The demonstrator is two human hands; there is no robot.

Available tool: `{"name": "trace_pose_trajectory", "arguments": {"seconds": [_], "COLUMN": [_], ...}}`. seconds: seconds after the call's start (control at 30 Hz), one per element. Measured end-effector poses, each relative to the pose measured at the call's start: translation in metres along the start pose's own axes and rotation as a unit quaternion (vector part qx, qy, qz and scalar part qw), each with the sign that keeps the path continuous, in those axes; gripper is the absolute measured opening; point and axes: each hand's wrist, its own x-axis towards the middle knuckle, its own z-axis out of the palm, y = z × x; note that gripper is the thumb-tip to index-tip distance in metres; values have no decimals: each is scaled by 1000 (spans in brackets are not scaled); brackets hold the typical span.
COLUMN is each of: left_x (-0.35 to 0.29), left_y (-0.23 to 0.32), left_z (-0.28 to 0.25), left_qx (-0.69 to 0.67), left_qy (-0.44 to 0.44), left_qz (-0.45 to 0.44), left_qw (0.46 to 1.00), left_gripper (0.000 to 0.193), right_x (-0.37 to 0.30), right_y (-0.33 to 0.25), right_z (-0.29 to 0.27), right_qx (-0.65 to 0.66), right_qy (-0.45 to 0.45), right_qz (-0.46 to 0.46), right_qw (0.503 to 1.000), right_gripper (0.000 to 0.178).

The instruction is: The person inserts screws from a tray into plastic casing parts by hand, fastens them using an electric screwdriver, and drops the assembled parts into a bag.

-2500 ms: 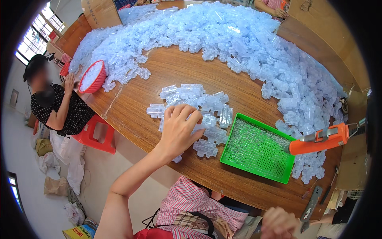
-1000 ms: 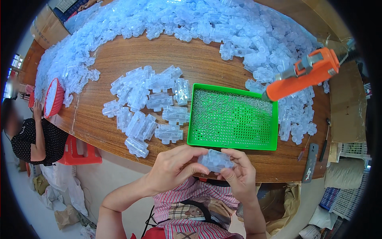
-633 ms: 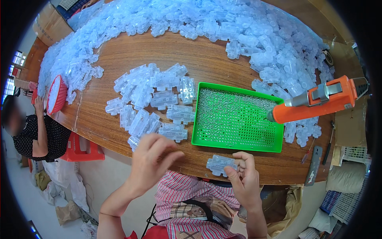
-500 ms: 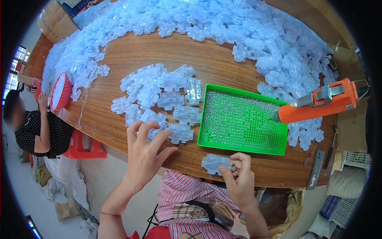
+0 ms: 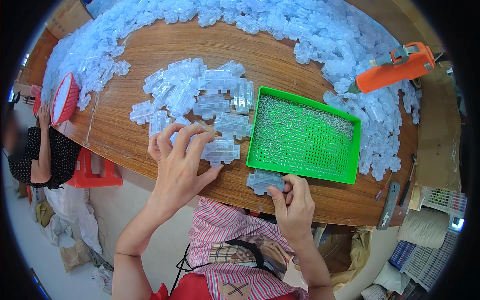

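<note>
My right hand (image 5: pixel 295 202) pinches a clear plastic housing (image 5: pixel 265 182) between thumb and fingers, low over the table beside its front edge. That piece is block-shaped, with rounded lobes along its side. To the left, my left hand (image 5: pixel 179 172) is open, its curved fingers apart over the near end of a small heap of similar clear housings (image 5: pixel 212 106). Its thumb lies close to one clear housing (image 5: pixel 221 151); whether they touch I cannot tell. A green perforated tray (image 5: pixel 358 150) holding many small silvery screws (image 5: pixel 280 125) stands just beyond my right hand.
A large mound of clear parts (image 5: pixel 330 40) lines the table's far side. An orange power screwdriver (image 5: pixel 395 72) hangs above it at right. A grey flat tool (image 5: pixel 388 206) lies near the right edge. Another person (image 5: pixel 42 155) sits at left by a red basket (image 5: pixel 71 100).
The whole view has shifted, so the table sits slightly higher. My right hand still holds its housing. My left fingers reach further over the heap. The orange screwdriver has swung up and away from the tray.
</note>
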Motion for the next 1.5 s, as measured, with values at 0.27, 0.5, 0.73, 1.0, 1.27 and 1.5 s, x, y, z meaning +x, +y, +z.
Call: {"name": "trace_pose_trajectory", "arguments": {"seconds": [0.27,0.5,0.73,1.0,1.27,1.5], "left_x": [-6,-11,-15,-13,-6,-17], "left_y": [1,24,43,24,-5,3], "left_z": [1,3,27,16,2,4], "left_qx": [18,-220,-332,-151,-39,-252], "left_qy": [-25,-63,-67,40,-54,14], "left_qz": [3,156,127,85,44,134], "left_qw": [1000,961,932,984,997,958], "left_gripper": [56,50,62,56,74,67], "right_x": [-4,-8,-15,-4,-5,-16], "right_y": [-3,6,10,14,8,-1], "right_z": [-3,-9,-21,4,-13,-31], "right_qx": [-50,-38,-30,-46,35,167], "right_qy": [-31,-41,-34,57,67,-27], "right_qz": [-5,-10,-48,-99,-67,-9], "right_qw": [998,998,998,992,995,986], "right_gripper": [46,40,40,39,25,36]}}
